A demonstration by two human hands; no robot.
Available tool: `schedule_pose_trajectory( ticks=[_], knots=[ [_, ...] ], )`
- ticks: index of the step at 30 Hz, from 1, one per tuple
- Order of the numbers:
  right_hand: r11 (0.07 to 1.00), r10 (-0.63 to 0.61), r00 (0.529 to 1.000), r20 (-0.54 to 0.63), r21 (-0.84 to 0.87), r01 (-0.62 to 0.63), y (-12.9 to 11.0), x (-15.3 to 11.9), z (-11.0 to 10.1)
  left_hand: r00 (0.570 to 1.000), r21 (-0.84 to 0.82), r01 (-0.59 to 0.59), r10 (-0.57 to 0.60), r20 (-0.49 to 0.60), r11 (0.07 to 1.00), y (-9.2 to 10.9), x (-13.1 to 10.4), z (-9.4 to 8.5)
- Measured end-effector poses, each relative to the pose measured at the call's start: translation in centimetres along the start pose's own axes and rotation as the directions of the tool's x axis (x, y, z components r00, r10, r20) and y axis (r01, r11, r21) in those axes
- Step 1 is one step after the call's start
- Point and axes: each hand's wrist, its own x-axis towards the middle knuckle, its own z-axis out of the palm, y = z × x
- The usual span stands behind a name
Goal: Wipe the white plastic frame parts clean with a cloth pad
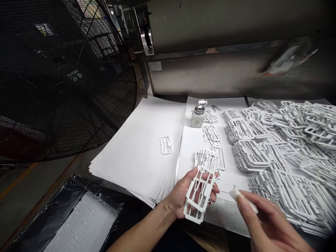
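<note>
My left hand [183, 190] is closed round two overlapping white plastic frames [201, 192] with long slots, held above the table's front edge. Pinched between the thumb and fingers of my right hand [262, 213] is a small white wad [236, 194], blurred, perhaps cloth or tissue. The two hands are apart. Just beyond the left hand lies a loose pile of similar frames [208, 157] on white paper. One single frame [166, 145] rests flat on the paper stack further left.
A pump bottle [197, 119] with its lid up stands behind the frames. Many stacked frames [288, 140] cover the right side. A stack of paper sheets [136, 140] lies left. A large caged fan [65, 77] and a black-lined box [84, 220] flank the table.
</note>
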Motion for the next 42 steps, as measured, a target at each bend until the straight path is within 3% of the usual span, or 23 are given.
schedule_pose_trajectory(
  ticks=[2,4,8,11,17,28,42],
  knots=[
    [0.995,-0.058,0.998,0.022,-0.079,0.060,0.1,1.5,0.2,1.000,0.012,0.005,-0.005,0.020,1.000,-0.3,0.0,-0.1],
    [0.975,-0.198,0.974,0.109,-0.079,0.207,-0.1,2.7,0.9,1.000,0.054,-0.014,0.014,0.006,0.998,-0.6,0.0,0.0],
    [0.889,-0.442,0.865,0.240,-0.013,0.458,-0.8,4.0,2.5,0.994,0.186,-0.044,0.061,-0.088,0.981,-1.1,-0.2,0.0],
    [0.840,-0.507,0.800,0.320,-0.023,0.542,-0.4,4.1,2.4,0.990,0.213,-0.051,0.078,-0.121,0.976,-0.9,-0.3,-0.1],
    [0.904,-0.376,0.891,0.255,-0.113,0.413,1.0,3.4,-0.3,0.995,0.098,-0.039,0.048,-0.088,0.994,-0.1,-0.3,-0.1],
    [0.918,-0.383,0.870,0.311,0.023,0.396,0.8,1.0,0.0,0.970,0.147,-0.109,0.138,-0.200,0.983,-0.4,-0.2,-0.2],
    [0.908,-0.402,0.848,0.344,0.033,0.417,0.8,0.3,0.2,0.944,0.166,-0.128,0.171,-0.283,0.978,-0.3,-0.3,0.6]
  ],
)
